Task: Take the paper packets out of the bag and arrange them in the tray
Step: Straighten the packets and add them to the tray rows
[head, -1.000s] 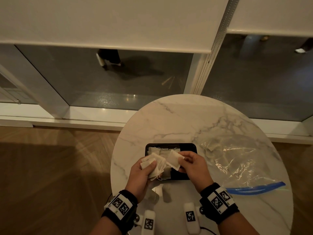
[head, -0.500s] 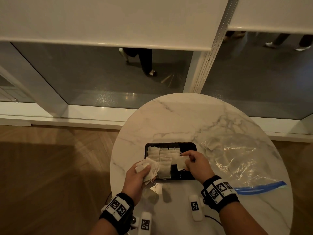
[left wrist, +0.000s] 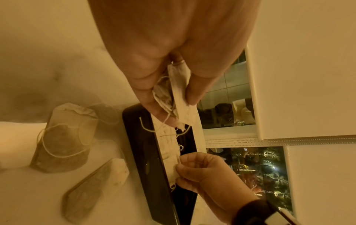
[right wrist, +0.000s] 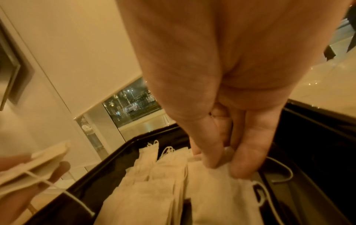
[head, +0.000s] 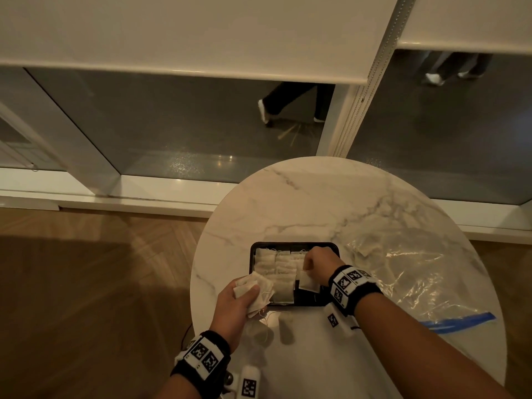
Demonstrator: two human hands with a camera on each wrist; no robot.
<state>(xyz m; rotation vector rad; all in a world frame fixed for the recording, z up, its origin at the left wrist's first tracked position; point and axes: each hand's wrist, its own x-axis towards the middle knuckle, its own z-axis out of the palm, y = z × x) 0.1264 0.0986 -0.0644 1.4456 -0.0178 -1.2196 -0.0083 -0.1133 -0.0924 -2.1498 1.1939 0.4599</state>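
Observation:
A black tray (head: pixel 252 254) on the marble table holds rows of white paper packets (head: pixel 276 269) with strings. My right hand (head: pixel 309 266) is inside the tray and pinches one paper packet (head: pixel 309 282) (right wrist: pixel 221 190) between thumb and fingers, low over the tray's right side. My left hand (head: pixel 244 295) stays at the tray's near left corner and grips a small stack of packets (head: pixel 257 289) (left wrist: pixel 177 91). The clear plastic bag (head: pixel 408 272) with a blue zip strip lies flat to the right of the tray, with a packet or two inside.
Two loose packets (left wrist: pixel 63 143) (left wrist: pixel 96 188) lie on the table (head: pixel 316 203) just in front of the tray. The round table ends close on my left and near sides. Beyond it are a window wall and wooden floor.
My right hand has carried its packet from beside the left hand's stack forward and down into the right part of the tray. The left hand has lowered a little with its stack.

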